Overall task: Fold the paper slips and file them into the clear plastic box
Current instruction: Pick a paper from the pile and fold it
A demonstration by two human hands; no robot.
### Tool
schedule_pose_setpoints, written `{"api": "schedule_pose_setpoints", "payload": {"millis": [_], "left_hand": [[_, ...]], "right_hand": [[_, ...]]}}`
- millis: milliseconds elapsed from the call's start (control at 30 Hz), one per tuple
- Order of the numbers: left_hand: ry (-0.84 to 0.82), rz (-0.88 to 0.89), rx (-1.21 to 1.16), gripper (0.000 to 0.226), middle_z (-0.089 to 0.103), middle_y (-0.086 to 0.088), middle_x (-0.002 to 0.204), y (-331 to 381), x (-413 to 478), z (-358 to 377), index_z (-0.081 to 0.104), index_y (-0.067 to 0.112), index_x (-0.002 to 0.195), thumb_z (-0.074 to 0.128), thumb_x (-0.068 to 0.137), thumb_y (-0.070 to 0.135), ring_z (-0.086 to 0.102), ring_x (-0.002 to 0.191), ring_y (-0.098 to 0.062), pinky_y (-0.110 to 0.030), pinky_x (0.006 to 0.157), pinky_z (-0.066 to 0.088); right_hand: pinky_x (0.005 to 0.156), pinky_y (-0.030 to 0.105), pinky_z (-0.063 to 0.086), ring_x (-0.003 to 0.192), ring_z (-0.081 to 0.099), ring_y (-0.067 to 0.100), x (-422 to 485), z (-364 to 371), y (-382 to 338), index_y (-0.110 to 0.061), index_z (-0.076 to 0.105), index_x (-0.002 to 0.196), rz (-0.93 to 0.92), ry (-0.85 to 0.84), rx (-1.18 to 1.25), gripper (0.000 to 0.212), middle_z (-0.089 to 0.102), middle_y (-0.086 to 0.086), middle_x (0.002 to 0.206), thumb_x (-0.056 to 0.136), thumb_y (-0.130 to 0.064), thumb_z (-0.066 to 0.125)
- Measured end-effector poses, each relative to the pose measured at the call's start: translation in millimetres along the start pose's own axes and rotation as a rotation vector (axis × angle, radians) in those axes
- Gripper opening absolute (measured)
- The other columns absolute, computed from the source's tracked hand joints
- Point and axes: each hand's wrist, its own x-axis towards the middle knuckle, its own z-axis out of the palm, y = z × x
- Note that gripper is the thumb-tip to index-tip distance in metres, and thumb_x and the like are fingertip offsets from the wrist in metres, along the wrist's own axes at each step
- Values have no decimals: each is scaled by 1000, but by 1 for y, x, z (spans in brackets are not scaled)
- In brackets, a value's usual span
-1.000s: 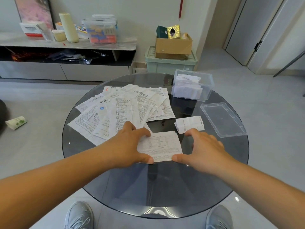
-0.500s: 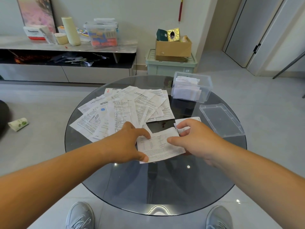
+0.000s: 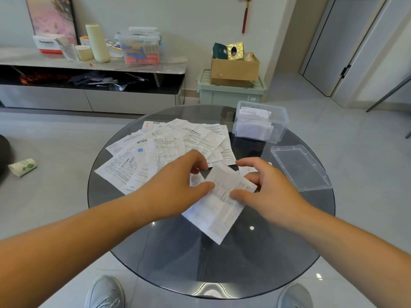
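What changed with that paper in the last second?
The paper slip, which lay flat on the glass table between the hands, is now pinched by the left hand and the right hand, lifted and turned diagonal. The right hand moved in from the slip's right edge. The fanned papers, the clear box and its lid stayed put.

Bright, even daylight, ceiling lamps glinting off the glass counter (image 3: 289,252), edges bowing out, paper print slightly soft.
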Motion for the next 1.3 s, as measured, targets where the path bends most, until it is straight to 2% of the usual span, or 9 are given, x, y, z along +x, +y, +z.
{"api": "schedule_pose_setpoints", "payload": {"millis": [167,333,533,633,767,933,1067,1167,1300], "left_hand": [[-215,-113,-322,5,72,9,84,1,5,0,67,13,92,67,92,8,70,82,-9,-24,71,57],[-210,-345,-538,16,77,-7,81,-4,3,4,72,3,103,60,95,-3,75,77,-17,-19,63,57],[-176,-531,-700,16,75,-19,101,-15,7,10,71,-4,103,62,91,-10,76,85,-26,-24,65,61],[-182,-546,-726,15,75,-20,100,-18,8,12,72,-3,100,63,91,-10,76,87,-26,-25,68,62],[-203,-534,-747,16,75,-22,101,-16,6,10,71,-2,104,62,92,-8,76,87,-26,-25,70,62],[-258,-216,-64,33,65,2,69,-9,-3,-2,71,19,83,56,99,44,62,58,-12,-32,64,56],[-313,64,119,49,53,22,106,-3,-16,-7,65,45,97,44,79,85,54,99,2,-18,85,44],[-301,168,237,58,60,23,105,-10,-18,1,64,40,111,58,71,82,55,101,7,-14,84,46],[-161,142,296,38,64,13,79,-18,-13,15,67,28,84,61,84,66,58,79,-3,-19,62,44]], "right_hand": [[80,31,58,88,70,10,6,-7,9,-38,53,121,1,-7,47,50,74,-7,100,83,-23,81],[86,21,50,112,54,2,-1,-8,14,-43,55,117,-119,107,-98,37,54,-22,121,85,-42,74],[101,22,47,120,50,-6,-17,-12,21,-47,57,121,-139,-306,-178,68,50,-34,128,62,-76,73],[107,18,39,124,43,-10,-18,-9,26,-44,51,132,-211,-301,-338,82,46,-33,131,60,-75,76],[101,21,42,116,46,-2,-17,-4,31,-36,55,129,-381,-227,-510,60,53,-22,125,79,-67,67],[86,25,48,101,53,5,-19,4,31,-31,65,110,-447,-151,-509,37,63,-17,103,94,-56,42],[75,29,49,91,53,9,-21,7,32,-31,64,100,-471,-111,-530,34,62,-15,92,95,-51,37],[72,30,48,88,52,9,-22,10,30,-31,64,98,-475,-119,-526,36,61,-15,89,95,-52,35],[72,26,45,87,52,5,-15,10,32,-33,64,94,-366,-75,-396,23,59,-13,86,93,-52,51]]}}
